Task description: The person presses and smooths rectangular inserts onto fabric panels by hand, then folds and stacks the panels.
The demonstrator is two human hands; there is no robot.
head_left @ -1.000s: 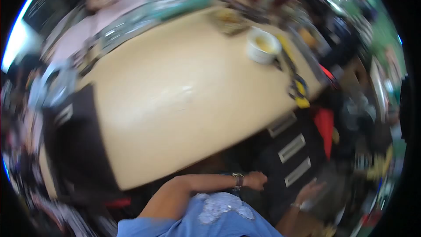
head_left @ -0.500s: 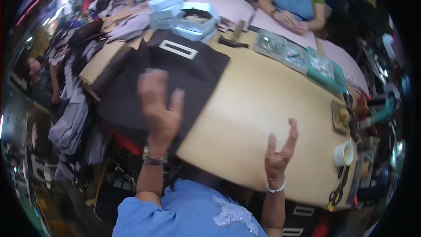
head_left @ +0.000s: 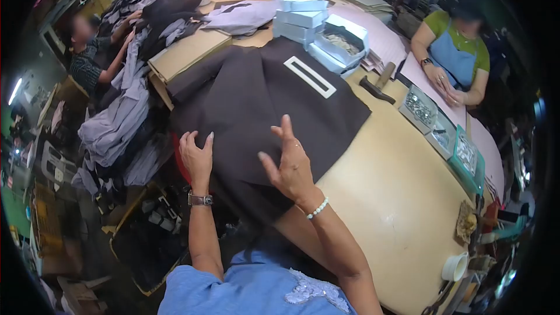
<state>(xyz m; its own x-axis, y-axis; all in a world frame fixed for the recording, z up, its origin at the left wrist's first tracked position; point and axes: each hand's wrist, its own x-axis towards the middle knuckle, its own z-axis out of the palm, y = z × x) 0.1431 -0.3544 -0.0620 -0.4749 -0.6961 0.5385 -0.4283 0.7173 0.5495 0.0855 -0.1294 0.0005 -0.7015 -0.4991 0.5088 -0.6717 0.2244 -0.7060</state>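
A dark brown piece of fabric (head_left: 251, 93) lies over the left part of the table, with a white rectangular frame-shaped patch (head_left: 310, 77) near its far edge. My left hand (head_left: 197, 154), with a watch at the wrist, is at the fabric's near left side, thumb and fingers apart. Over the middle of the fabric is my right hand (head_left: 291, 166), a beaded bracelet on its wrist, its fingers stretched and apart. Neither hand holds anything. Whether the left fingertips touch the cloth I cannot tell.
Light blue boxes (head_left: 300, 17) and a hammer (head_left: 379, 84) stand beyond the fabric. Trays of metal parts (head_left: 420, 108) line the right side, with a white cup (head_left: 454, 267) nearer. Grey garments (head_left: 114, 131) hang at left. Several other people work around the table.
My view has turned left. My right hand has moved from above the bare tabletop to over the fabric, and my left hand has shifted to the fabric's near left side.
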